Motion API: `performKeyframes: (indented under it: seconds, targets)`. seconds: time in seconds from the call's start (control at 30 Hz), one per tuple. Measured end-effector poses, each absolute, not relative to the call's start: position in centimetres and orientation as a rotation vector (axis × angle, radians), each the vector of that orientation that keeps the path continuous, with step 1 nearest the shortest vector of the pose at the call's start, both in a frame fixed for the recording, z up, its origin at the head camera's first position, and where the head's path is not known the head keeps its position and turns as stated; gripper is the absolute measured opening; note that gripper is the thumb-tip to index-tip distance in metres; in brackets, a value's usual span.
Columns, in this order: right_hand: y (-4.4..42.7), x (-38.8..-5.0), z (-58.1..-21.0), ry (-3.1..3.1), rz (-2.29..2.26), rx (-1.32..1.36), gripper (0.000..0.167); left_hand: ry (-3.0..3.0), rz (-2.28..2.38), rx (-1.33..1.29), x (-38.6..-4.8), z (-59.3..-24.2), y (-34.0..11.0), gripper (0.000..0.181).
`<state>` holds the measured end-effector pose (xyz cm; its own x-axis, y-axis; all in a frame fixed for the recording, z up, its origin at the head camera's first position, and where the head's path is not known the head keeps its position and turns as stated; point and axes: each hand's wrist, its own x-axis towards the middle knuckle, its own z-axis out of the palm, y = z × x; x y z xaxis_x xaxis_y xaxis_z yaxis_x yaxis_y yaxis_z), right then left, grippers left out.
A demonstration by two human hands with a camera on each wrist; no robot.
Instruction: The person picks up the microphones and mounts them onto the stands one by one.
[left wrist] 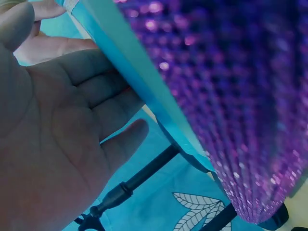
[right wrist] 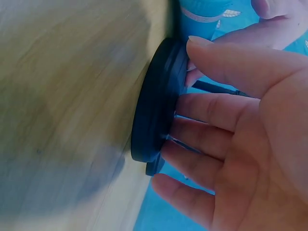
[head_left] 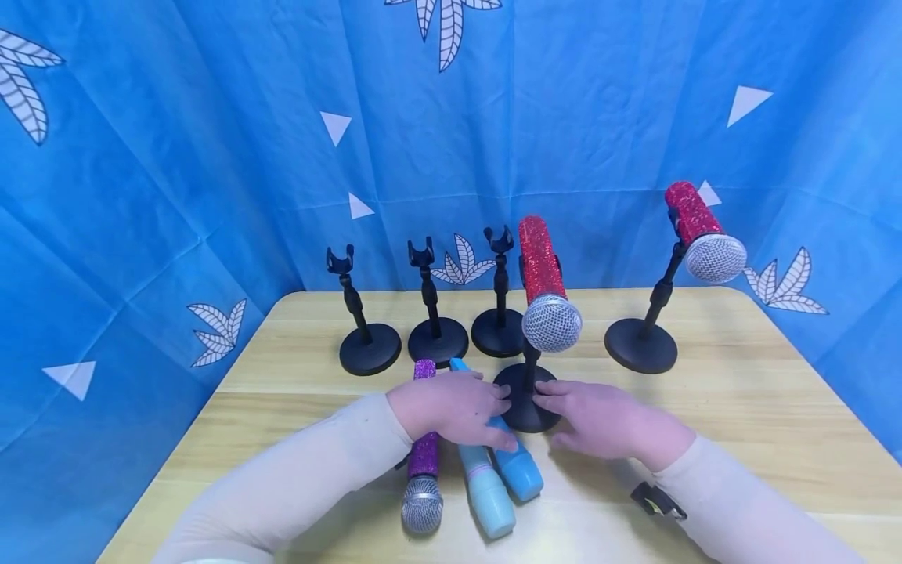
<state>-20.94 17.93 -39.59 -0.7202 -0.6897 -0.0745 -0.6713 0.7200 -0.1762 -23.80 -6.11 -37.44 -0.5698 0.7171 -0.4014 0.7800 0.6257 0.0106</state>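
Both hands are at the round black base of a microphone stand (head_left: pixel 527 411), which carries a red glitter microphone (head_left: pixel 541 266) with its silver mesh head tilted toward me. From the right, my right hand (head_left: pixel 599 415) rests fingertips on the base, its fingers fairly straight in the right wrist view. My left hand (head_left: pixel 454 407) reaches to the base's left side with extended fingers. Under and beside it lie a purple glitter microphone (head_left: pixel 424 454), a pale teal microphone (head_left: pixel 489 501) and a blue microphone (head_left: pixel 520 470). The left hand and forearm hide parts of these three.
Three black stands without microphones, a left one (head_left: pixel 369 348), a middle one (head_left: pixel 437 341) and a right one (head_left: pixel 499 333), stand along the back. A second red glitter microphone (head_left: pixel 690 211) sits on a stand (head_left: pixel 641 346) at the back right. Blue cloth (head_left: pixel 599 117) hangs behind the wooden table (head_left: pixel 761 407).
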Motion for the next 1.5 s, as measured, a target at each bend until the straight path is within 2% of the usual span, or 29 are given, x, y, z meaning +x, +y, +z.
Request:
performKeyframes:
  seconds: [0.37, 0.9, 1.5]
  targets:
    - [19.7, -22.2, -39.6, 2.837, -0.229, -0.991, 0.054, 2.421, -0.238, 1.120, -26.3, -37.2, -3.7, 0.083]
    - [22.2, -26.8, -39.6, 2.843, -0.328, -0.851, 0.047, 2.392, -0.354, 0.978, -31.6, -36.7, 0.6, 0.079]
    - [24.1, -29.3, -40.1, 2.890, -0.465, -0.753, 0.039, 2.419, -0.299, 0.909, -32.8, -36.3, 2.7, 0.076]
